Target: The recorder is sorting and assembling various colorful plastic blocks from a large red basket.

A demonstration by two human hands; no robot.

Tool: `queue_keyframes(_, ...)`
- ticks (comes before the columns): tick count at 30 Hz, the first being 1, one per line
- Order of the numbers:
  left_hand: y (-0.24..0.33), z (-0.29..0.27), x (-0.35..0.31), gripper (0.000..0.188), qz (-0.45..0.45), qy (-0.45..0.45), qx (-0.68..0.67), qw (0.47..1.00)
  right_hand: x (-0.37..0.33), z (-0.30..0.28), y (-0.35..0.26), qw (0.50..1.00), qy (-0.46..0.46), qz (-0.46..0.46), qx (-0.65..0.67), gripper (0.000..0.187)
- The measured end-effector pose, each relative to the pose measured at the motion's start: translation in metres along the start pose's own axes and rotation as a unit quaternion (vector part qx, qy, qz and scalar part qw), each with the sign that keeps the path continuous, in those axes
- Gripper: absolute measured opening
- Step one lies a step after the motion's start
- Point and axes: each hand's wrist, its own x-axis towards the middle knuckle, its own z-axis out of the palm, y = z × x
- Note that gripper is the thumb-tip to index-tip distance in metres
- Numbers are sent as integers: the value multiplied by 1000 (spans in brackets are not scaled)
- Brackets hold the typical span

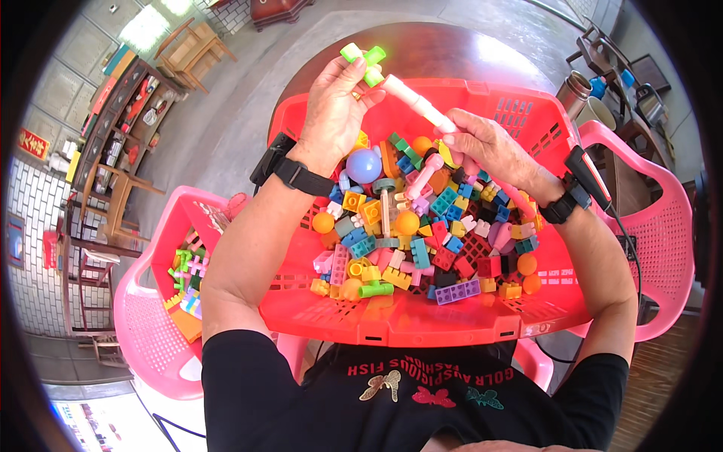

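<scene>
Above the far side of a red plastic basket [361, 325], my left hand [333, 105] pinches a bright green pipe connector [372, 65] with several short arms. My right hand [488, 143] grips the near end of a white toy tube [416, 100] made of joined sections. The tube's far end reaches close to the connector and my left fingertips; whether the two are joined I cannot tell. Beneath both hands lies a pile of coloured building blocks, among them a blue ball [364, 166], a purple block [458, 292] and a green pipe piece [376, 289].
Behind the basket is a dark round table [474, 47]. A smaller red basket [172, 239] with toy pieces sits on a pink chair [147, 331] at left. Another pink chair [663, 248] and a metal flask [574, 90] are at right.
</scene>
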Motion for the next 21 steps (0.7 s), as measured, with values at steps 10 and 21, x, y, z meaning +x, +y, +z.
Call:
queue_keyframes(10, 1, 0, 1, 26, 22, -12, 39, 999, 1, 0, -1, 1000, 12, -1, 7, 25)
queue_keyframes(21, 2, 0, -2, 22, 82, -52, 82, 992, 1, -2, -1, 1000, -8, 19, 8, 26)
